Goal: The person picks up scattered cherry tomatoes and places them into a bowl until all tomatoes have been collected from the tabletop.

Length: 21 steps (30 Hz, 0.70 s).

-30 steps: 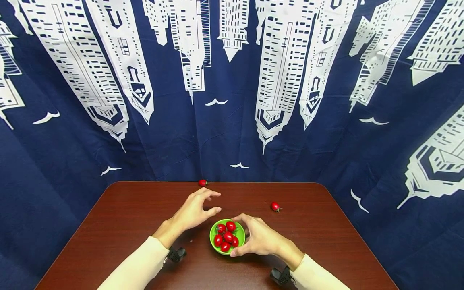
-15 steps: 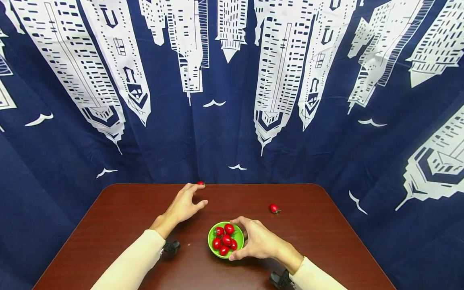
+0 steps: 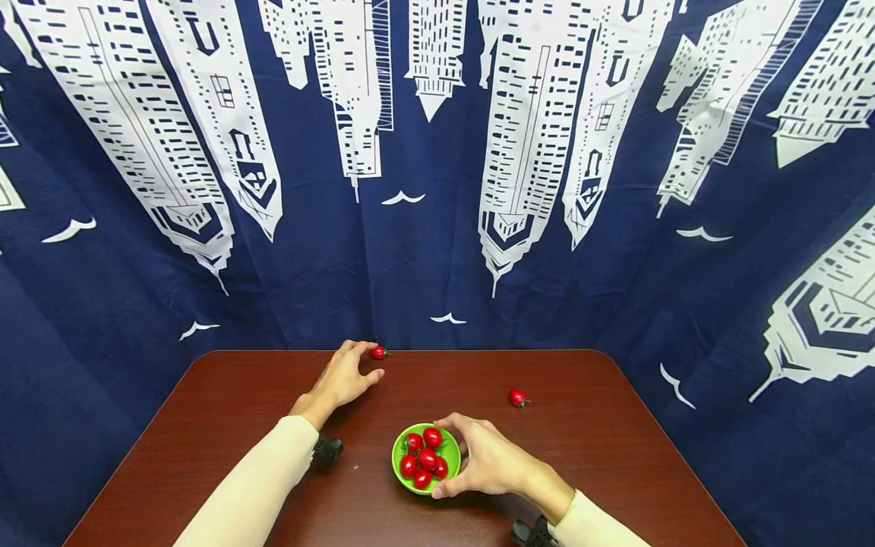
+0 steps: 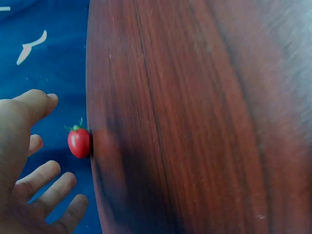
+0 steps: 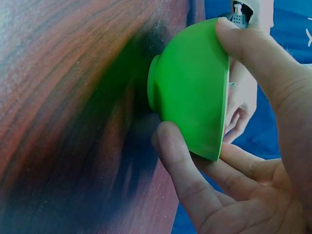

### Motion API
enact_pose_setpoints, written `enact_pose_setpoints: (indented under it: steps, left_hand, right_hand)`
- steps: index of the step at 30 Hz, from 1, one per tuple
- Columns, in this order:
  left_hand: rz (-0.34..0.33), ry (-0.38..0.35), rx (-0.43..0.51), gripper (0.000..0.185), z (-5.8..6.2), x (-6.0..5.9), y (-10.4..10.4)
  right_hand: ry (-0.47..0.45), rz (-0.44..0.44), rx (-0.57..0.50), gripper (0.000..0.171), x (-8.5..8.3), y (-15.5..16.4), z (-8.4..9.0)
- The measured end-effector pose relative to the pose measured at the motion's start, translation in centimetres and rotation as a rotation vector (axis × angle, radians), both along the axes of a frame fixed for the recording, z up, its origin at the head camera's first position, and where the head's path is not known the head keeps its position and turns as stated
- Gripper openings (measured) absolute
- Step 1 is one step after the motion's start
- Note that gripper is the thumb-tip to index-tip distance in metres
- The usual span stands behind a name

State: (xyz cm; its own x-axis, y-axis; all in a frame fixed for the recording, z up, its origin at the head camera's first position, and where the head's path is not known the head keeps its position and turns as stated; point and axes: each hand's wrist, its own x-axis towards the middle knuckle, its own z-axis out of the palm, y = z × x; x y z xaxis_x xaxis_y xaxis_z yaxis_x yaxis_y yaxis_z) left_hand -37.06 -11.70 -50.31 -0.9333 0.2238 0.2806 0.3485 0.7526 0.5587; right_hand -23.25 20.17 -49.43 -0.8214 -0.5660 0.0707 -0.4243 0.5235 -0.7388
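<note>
Far tomato: a small red tomato (image 3: 377,352) with a green stalk lies at the very back edge of the bench (image 3: 615,448), right by the blue curtain (image 3: 342,258); in the left wrist view the tomato (image 4: 79,143) sits at the rim of the wood.
Left hand: the left hand (image 3: 344,377) reaches over it, fingers (image 4: 46,179) spread and loosely bent, thumb out; this grip is open and has hold of nothing, the fingertips just beside the fruit.
Doing it well: I judge that thumb and forefinger should close from both sides, gently (a push from the front could roll it off the edge).
Bowl: a green bowl (image 3: 451,448) stands near the front middle of the bench, with several tomatoes (image 3: 425,456) piled in it.
Right hand: the right hand (image 3: 488,463) wraps the bowl's right side, thumb on the rim and fingers (image 5: 183,170) curled under its wall; the grip is closed on the bowl.
Other tomato: one more tomato (image 3: 517,396) lies alone on the right, well apart from both hands.
</note>
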Motion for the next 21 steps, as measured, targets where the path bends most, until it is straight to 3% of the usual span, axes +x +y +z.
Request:
enact_pose_setpoints:
  steps: [8, 21]
  left_hand:
    - [-0.029, -0.042, -0.042, 0.061, -0.7, -1.7, 0.1]
    - [-0.042, -0.130, -0.118, 0.065, -0.4, -2.8, 0.4]
  right_hand:
    - [0.005, -0.002, 0.006, 0.096, 0.0, 0.1, 0.0]
    - [-0.008, 0.006, 0.000, 0.095, 0.2, 0.1, 0.1]
